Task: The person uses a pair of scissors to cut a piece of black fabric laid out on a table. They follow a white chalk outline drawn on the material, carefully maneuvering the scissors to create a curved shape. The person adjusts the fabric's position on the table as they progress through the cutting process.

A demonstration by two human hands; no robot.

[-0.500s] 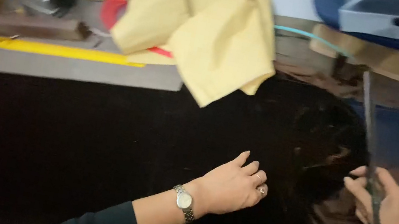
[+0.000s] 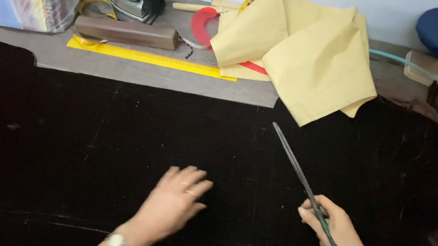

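Scissors poised over black cloth on a tailor's table

The left hand point(image 2: 175, 199) lies flat, fingers spread, on the black fabric point(image 2: 79, 134) near the tabletop's front edge; the right hand point(image 2: 333, 224) is closed around long scissors point(image 2: 304, 183), blades together, tips toward the yellow paper pattern point(image 2: 303, 54) at the back edge. Smoothing appears underway; cutting would need a taut, flat cloth.

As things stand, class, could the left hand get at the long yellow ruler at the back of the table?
Probably yes. The left hand lies empty on the black cloth, and only flat cloth lies between it and the long yellow ruler, though it is a stretch.
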